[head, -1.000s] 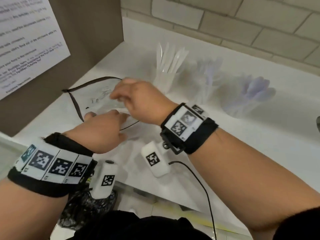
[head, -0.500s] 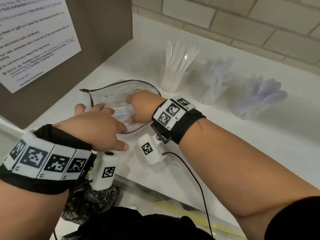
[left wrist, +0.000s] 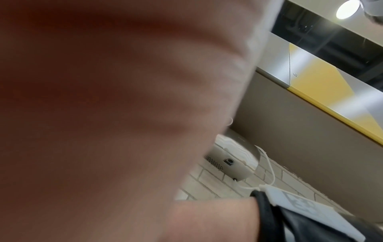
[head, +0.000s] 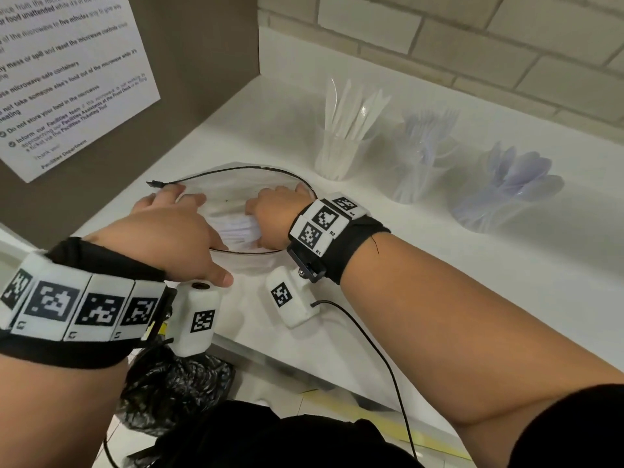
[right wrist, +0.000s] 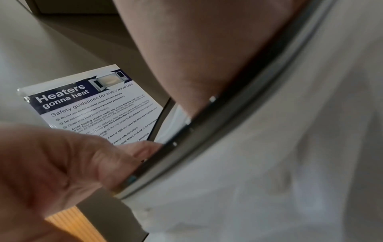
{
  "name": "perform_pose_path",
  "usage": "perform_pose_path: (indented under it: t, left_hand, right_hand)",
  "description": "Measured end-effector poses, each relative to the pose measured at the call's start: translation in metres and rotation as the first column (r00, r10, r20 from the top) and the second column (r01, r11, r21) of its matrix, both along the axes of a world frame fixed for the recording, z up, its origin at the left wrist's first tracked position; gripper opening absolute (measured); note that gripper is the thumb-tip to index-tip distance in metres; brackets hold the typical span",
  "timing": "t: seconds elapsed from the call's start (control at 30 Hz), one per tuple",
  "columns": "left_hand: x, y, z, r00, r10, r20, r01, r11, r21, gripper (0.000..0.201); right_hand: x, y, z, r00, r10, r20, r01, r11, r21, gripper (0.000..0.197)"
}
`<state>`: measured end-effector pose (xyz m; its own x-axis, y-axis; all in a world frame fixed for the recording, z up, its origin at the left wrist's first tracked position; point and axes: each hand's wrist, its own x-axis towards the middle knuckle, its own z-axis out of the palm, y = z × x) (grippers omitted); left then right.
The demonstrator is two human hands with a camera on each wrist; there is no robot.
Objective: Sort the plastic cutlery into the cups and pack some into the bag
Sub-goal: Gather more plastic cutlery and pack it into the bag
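A clear bag with a black zip rim lies open-mouthed on the white counter. My left hand holds the bag's near left rim, thumb outside and fingers over the edge. Inside the mouth, my right hand grips a bundle of pale plastic cutlery. Behind the bag stand three clear cups: knives, forks and spoons. The left wrist view shows only blurred skin of the left hand.
A brown side panel with a printed notice walls off the left. A tiled wall runs behind the cups. A black cable trails over the counter's front edge, and a dark crumpled bag sits below it.
My right hand has sunk from above the bag into its mouth with the cutlery. My left hand has slid forward along the left rim.
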<state>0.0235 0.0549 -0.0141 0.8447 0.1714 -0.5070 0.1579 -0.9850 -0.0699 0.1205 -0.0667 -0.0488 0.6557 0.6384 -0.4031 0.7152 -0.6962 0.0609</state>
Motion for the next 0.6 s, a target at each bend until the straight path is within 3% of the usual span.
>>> perform_pose_path:
  t: [0.3, 0.5, 0.6]
  left_hand:
    - [-0.003, 0.001, 0.007, 0.997, -0.051, -0.050, 0.055, 0.996, 0.072, 0.058]
    - [-0.002, 0.000, 0.008, 0.997, -0.046, -0.059, 0.052, 0.993, 0.104, 0.059]
    - [-0.003, 0.000, 0.008, 0.997, -0.053, -0.053, 0.059, 0.993, 0.107, 0.060]
  right_hand:
    - [0.000, -0.002, 0.003, 0.999, -0.010, -0.041, 0.016, 0.990, 0.141, 0.046]
    - [0.002, -0.004, 0.014, 0.993, -0.006, -0.117, 0.035, 0.967, 0.253, 0.028]
    - [-0.001, -0.006, 0.018, 0.996, 0.015, -0.084, 0.009, 0.961, 0.276, 0.020]
